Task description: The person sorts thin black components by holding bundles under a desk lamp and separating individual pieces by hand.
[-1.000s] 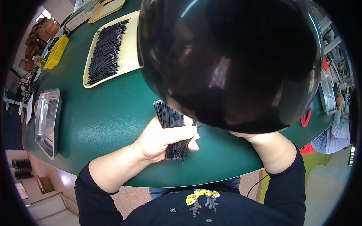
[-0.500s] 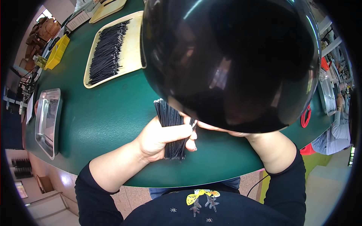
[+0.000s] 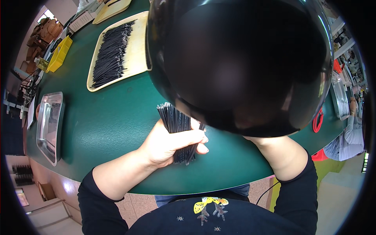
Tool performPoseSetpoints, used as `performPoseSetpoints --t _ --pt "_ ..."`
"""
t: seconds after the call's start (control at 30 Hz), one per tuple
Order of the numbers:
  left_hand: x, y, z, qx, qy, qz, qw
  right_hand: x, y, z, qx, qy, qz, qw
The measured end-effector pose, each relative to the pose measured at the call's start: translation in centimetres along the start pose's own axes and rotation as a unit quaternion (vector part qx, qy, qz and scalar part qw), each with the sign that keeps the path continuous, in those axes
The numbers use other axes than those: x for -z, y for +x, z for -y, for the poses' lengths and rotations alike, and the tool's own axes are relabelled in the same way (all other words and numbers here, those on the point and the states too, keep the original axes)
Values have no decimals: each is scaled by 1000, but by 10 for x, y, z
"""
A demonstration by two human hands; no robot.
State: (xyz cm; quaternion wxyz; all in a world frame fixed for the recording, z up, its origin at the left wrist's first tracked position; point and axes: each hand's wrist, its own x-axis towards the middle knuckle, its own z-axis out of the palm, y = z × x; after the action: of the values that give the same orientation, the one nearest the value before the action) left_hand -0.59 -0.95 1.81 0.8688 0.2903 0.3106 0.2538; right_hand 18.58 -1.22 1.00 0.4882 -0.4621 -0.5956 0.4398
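Dozens of thin black wires [image 3: 175, 117] stand in one bundle in the left hand [image 3: 158, 145], which is closed firmly round them, thumb laid across the front and fingertips curling past the right side. The bundle is nearly upright, its pale tips fanned a little at the top and its lower ends just above or against the table [image 3: 105, 121]; which of the two, I cannot tell. Gripping at mid-length probably keeps so many loose strands together while leaving both ends free. A few strands lean apart beside the thumb tip, perhaps split off from the rest by the fingers.

The right hand [image 3: 256, 139] shows little beyond its wrist; a glossy black dome [image 3: 239, 70] hides the rest, so I cannot tell whether it is open or gripping anything. The dome blocks much of the middle and right of the view, seemingly because it hangs between the camera and the work.

Beyond the bundle, a cream tray [image 3: 138, 55] carries more black wires [image 3: 111, 55], laid side by side in a broad row, likely to keep their ends aligned and easy to gather. To the left lie a clear tray [image 3: 49, 129] and, farther off, a yellow bin [image 3: 59, 55].
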Motion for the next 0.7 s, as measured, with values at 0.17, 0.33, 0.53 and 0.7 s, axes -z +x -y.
performPoseSetpoints --t 0.17,0.33,0.53,0.7 --pt "2 1 2 -4 -13 6 1000 8 -2 -11 -79 77 47 993" --pt "3 1 4 -9 -15 -3 1000 6 -3 -21 -149 160 33 975" --pt "0 -2 3 -20 -2 -25 999 -1 -1 9 1 52 38 998" --pt "-6 -2 4 -31 76 -58 995 0 2 3 145 -9 33 989"
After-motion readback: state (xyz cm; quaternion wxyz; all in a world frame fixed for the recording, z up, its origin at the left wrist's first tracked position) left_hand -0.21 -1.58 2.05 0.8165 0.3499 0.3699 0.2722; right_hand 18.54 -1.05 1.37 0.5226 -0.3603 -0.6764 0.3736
